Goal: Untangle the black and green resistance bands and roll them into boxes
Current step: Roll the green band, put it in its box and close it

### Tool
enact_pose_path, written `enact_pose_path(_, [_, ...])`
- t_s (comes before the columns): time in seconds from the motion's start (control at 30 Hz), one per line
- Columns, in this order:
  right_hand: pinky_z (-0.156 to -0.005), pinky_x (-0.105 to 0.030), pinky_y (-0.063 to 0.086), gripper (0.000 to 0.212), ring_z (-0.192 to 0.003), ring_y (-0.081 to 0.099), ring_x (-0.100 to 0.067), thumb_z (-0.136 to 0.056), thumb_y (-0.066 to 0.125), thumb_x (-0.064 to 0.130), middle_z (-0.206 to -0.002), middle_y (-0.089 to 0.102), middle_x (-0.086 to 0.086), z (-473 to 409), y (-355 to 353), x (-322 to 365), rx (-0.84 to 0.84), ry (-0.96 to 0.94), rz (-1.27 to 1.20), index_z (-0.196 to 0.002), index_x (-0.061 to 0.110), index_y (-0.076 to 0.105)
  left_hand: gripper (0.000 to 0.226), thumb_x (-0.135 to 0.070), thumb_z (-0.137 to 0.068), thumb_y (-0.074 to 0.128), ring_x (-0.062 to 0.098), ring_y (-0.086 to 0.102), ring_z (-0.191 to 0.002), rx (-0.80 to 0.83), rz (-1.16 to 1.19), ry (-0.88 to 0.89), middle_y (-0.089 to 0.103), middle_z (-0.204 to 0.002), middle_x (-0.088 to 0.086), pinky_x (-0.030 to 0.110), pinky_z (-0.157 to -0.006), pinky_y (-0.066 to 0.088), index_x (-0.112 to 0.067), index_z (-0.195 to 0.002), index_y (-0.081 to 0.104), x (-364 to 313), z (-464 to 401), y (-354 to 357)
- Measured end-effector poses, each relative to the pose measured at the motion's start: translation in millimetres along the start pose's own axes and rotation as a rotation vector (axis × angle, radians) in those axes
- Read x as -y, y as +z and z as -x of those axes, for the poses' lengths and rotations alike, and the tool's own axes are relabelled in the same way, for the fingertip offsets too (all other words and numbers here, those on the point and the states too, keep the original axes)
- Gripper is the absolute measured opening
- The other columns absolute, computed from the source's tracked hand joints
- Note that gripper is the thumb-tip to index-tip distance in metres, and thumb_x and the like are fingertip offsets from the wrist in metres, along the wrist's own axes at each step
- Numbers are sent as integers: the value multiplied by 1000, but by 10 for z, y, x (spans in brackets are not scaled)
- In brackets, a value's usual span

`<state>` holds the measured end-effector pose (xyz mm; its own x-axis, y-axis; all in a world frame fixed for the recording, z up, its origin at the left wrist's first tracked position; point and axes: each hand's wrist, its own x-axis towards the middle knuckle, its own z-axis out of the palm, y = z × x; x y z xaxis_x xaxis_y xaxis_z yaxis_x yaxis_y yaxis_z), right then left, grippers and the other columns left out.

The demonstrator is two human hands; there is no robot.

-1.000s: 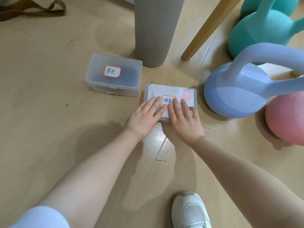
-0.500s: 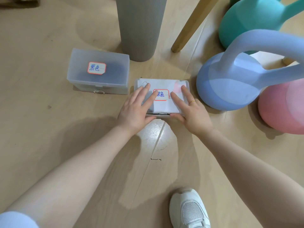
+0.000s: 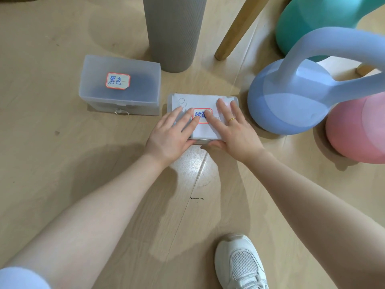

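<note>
Lying on the wooden floor (image 3: 52,163) at the left, a frosted plastic box (image 3: 121,85) with its lid closed carries a red-bordered label (image 3: 118,80), and something dark shows dimly through its walls; whether that is the black band cannot be told. Just behind it to the right stands a grey ribbed roll (image 3: 174,32), upright. A second frosted box (image 3: 203,113), also lidded and bearing its own red-edged label (image 3: 202,115), sits just right of the first and slightly nearer; its contents are hidden, so the green band cannot be seen. The left hand (image 3: 173,136) lies flat on the left half of this lid, fingers straight and spread, pressing down. The right hand (image 3: 235,130) rests flat on the right half, fingers straight with a gold ring (image 3: 231,119) on one, while its thumb reaches under the near edge of the box. Farther right, a slanted wooden leg (image 3: 237,28) meets the floor. A blue kettlebell (image 3: 291,97) stands just beside the second box, with a teal kettlebell (image 3: 316,21) behind it and a pink kettlebell (image 3: 358,130) to its right. Near the bottom, a white shoe (image 3: 241,263) points forward.
</note>
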<state>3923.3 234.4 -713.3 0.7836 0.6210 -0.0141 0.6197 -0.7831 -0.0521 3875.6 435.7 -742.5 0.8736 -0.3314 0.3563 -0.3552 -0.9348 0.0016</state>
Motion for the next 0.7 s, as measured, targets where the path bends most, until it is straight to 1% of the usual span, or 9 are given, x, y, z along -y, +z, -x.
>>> enact_pose_path(0.07, [-77,-57,52,68,-117,48,-52,-77,45,61,-134,50,-22,12,-2,-9,-20,-14,-8,-132,23,38,48,-41,-83,48,30,60,-111,-10,-8,6,62,-124,6,39,-92,47,-13,-119,61,5,-17,0])
enact_pose_path(0.2, [-71,-47,56,56,-116,54,-44,-84,44,48,-130,55,-20,69,68,34,-85,-1,108,-133,20,41,41,-37,-87,49,35,59,-110,-21,-28,38,61,-125,9,41,-92,48,-17,-121,59,8,-20,18])
enact_pose_path(0.27, [-77,-48,54,55,-120,50,-45,-88,42,44,-134,51,-21,106,145,92,-78,29,157,-135,17,37,39,-34,-88,50,37,58,-111,-20,-35,63,60,-126,12,43,-94,46,-18,-122,58,4,3,39])
enact_pose_path(0.33, [-87,-53,49,57,-124,43,-49,-90,40,42,-139,45,-24,149,218,143,-74,82,144,-137,11,33,39,-34,-89,51,38,56,-114,-7,-35,62,57,-129,13,44,-97,44,-17,-123,57,11,18,66])
enact_pose_path(0.4, [-93,-60,42,58,-124,42,-51,-91,39,41,-141,41,-26,219,279,155,-83,181,129,-138,7,31,41,-34,-90,50,39,53,-118,17,-12,52,54,-133,14,46,-100,41,-16,-126,54,6,39,94])
enact_pose_path(0.47, [-99,-63,32,57,-125,43,-48,-91,46,33,-142,39,-25,309,320,156,-101,275,163,-138,5,31,43,-32,-90,48,41,47,-122,31,32,53,50,-136,17,49,-102,37,-13,-129,48,3,66,126])
enact_pose_path(0.53, [-107,-58,24,57,-130,40,-42,-90,52,23,-144,37,-25,370,355,141,-136,285,166,-138,3,30,45,-28,-89,48,42,42,-125,32,73,55,48,-137,19,51,-103,35,-11,-131,45,9,83,144])
enact_pose_path(0.6, [-111,-49,20,56,-133,37,-38,-90,52,18,-145,35,-25,377,354,158,-169,269,127,-139,2,29,44,-23,-89,49,43,45,-123,4,94,48,49,-136,20,52,-102,35,-9,-130,45,3,87,144])
enact_pose_path(0.7, [-109,-45,25,56,-135,33,-38,-87,50,7,-146,35,-22,367,341,194,-174,267,-1,-139,5,30,44,-21,-89,49,42,49,-121,1,66,42,51,-135,17,51,-103,35,-10,-131,44,-4,85,141])
